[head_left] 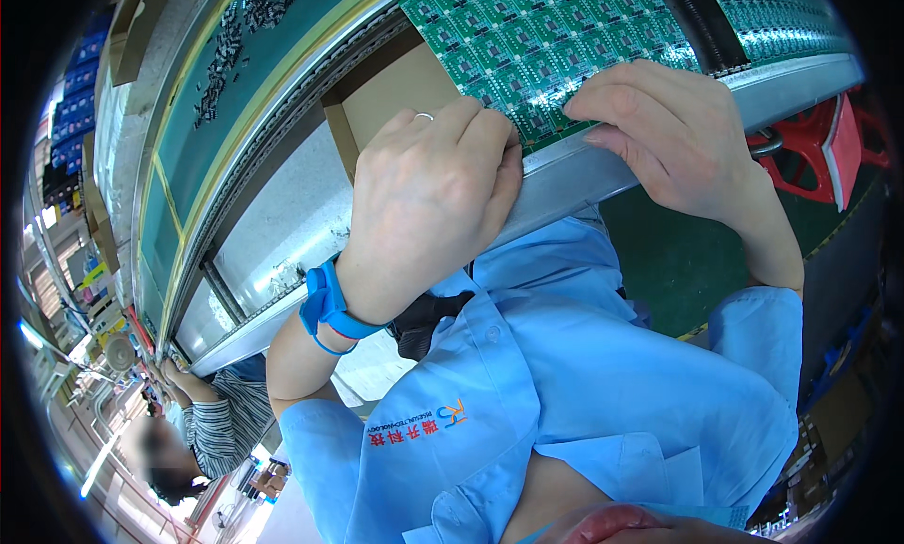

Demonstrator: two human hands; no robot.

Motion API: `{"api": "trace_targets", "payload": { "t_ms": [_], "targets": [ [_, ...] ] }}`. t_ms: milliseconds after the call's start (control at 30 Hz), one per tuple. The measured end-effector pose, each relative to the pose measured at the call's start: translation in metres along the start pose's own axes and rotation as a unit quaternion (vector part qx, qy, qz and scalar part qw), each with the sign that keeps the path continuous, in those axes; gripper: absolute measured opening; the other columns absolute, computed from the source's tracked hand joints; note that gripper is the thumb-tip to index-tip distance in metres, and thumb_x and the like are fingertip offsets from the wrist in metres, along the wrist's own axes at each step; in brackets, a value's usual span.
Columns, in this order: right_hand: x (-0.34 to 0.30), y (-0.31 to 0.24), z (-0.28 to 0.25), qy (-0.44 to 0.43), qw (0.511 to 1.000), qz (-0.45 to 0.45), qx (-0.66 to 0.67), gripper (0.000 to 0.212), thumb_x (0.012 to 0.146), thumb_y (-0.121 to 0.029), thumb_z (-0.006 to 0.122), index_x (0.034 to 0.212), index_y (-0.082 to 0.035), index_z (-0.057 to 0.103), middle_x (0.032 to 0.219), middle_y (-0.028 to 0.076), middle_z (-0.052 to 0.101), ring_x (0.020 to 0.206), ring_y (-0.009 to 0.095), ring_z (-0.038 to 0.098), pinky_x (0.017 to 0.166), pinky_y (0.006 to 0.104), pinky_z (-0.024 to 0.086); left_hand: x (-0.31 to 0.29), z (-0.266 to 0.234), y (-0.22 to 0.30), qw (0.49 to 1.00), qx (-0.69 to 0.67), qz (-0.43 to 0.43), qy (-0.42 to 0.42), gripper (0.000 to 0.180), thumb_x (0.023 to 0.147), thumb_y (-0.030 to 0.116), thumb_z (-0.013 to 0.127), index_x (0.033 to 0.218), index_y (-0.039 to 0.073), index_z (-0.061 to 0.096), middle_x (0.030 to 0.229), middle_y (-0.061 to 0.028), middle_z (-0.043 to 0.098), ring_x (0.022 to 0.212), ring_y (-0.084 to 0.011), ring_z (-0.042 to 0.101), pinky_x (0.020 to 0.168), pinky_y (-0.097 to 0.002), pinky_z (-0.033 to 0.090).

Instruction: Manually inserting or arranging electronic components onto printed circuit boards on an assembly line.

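Observation:
A green circuit board panel [527, 36], filled with rows of small dark chips, lies on the metal rails at the top of the head view. My left hand [424, 191], with a ring and a blue wrist strap [325, 304], is curled closed at the panel's near left corner. Its fingertips are turned away, so whatever they hold is hidden. My right hand [673, 135] reaches over the near rail [603, 172]. Its fingers are bent together above the panel's near edge, thumb close to the index finger. Any small thing between them cannot be made out.
A cardboard box [386, 88] sits beside the panel, behind my left hand. Past it, a green mat [179, 158] carries a heap of small black parts [226, 59]. Another green panel [777, 17] lies at the far right. Near a red stool [810, 153], another person [221, 422] works at lower left.

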State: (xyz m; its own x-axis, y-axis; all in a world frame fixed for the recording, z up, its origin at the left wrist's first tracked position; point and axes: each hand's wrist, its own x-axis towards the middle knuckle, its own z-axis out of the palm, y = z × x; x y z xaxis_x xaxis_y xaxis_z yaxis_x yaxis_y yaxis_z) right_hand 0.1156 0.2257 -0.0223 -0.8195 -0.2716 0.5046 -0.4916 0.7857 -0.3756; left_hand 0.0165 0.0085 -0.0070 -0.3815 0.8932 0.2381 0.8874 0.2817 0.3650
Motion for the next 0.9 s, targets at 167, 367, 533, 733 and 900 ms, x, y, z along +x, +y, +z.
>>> {"api": "trace_targets", "payload": {
  "t_ms": [167, 367, 533, 733, 900],
  "targets": [
    [0.002, -0.004, 0.004, -0.004, 1.000, 0.002, 0.000, 0.026, 0.077, -0.013, 0.074, 0.101, -0.009, 0.063, 0.088, 0.004, 0.064, 0.076, 0.023, 0.066, 0.060, 0.0339, 0.052, 0.000, 0.000, -0.001, 1.000, 0.006, 0.005, 0.001, 0.009, 0.080, 0.011, 0.069, 0.078, 0.007, 0.061, 0.072, -0.0078, 0.055, 0.058, -0.0264, 0.057, 0.058, -0.0378, 0.044],
    [0.002, -0.009, 0.006, 0.013, 1.000, -0.012, 0.021, 0.021, 0.076, -0.011, 0.070, 0.097, -0.008, 0.065, 0.087, 0.004, 0.065, 0.072, 0.023, 0.066, 0.057, 0.0329, 0.052, -0.003, -0.027, -0.014, 0.999, -0.020, -0.011, -0.033, 0.008, 0.084, 0.005, 0.070, 0.092, 0.006, 0.072, 0.077, -0.0076, 0.065, 0.065, -0.0218, 0.061, 0.062, -0.0322, 0.045],
    [-0.003, -0.023, 0.015, -0.003, 0.999, -0.034, 0.025, 0.021, 0.075, -0.011, 0.066, 0.095, -0.009, 0.066, 0.092, 0.004, 0.067, 0.072, 0.019, 0.066, 0.057, 0.0307, 0.053, -0.010, -0.061, -0.026, 0.986, -0.100, -0.113, 0.064, 0.006, 0.086, 0.009, 0.071, 0.089, 0.004, 0.073, 0.073, -0.0081, 0.064, 0.060, -0.0213, 0.057, 0.059, -0.0293, 0.043],
    [0.024, -0.042, 0.024, -0.090, 0.995, -0.035, 0.018, 0.037, 0.067, -0.004, 0.067, 0.103, -0.007, 0.068, 0.102, 0.005, 0.072, 0.069, 0.019, 0.066, 0.057, 0.0306, 0.054, -0.044, -0.115, -0.008, 0.893, -0.430, -0.026, 0.126, 0.006, 0.086, 0.008, 0.067, 0.084, 0.003, 0.071, 0.073, -0.0109, 0.062, 0.061, -0.0254, 0.058, 0.067, -0.0362, 0.046],
    [0.037, -0.054, 0.038, -0.114, 0.992, -0.012, -0.044, 0.038, 0.069, -0.003, 0.066, 0.107, -0.008, 0.067, 0.100, 0.005, 0.072, 0.071, 0.021, 0.067, 0.060, 0.0320, 0.054, -0.078, -0.142, -0.007, 0.717, -0.671, 0.097, 0.162, 0.010, 0.088, 0.001, 0.062, 0.086, -0.002, 0.071, 0.082, -0.0165, 0.066, 0.070, -0.0261, 0.063, 0.080, -0.0379, 0.051]
  ]
}}
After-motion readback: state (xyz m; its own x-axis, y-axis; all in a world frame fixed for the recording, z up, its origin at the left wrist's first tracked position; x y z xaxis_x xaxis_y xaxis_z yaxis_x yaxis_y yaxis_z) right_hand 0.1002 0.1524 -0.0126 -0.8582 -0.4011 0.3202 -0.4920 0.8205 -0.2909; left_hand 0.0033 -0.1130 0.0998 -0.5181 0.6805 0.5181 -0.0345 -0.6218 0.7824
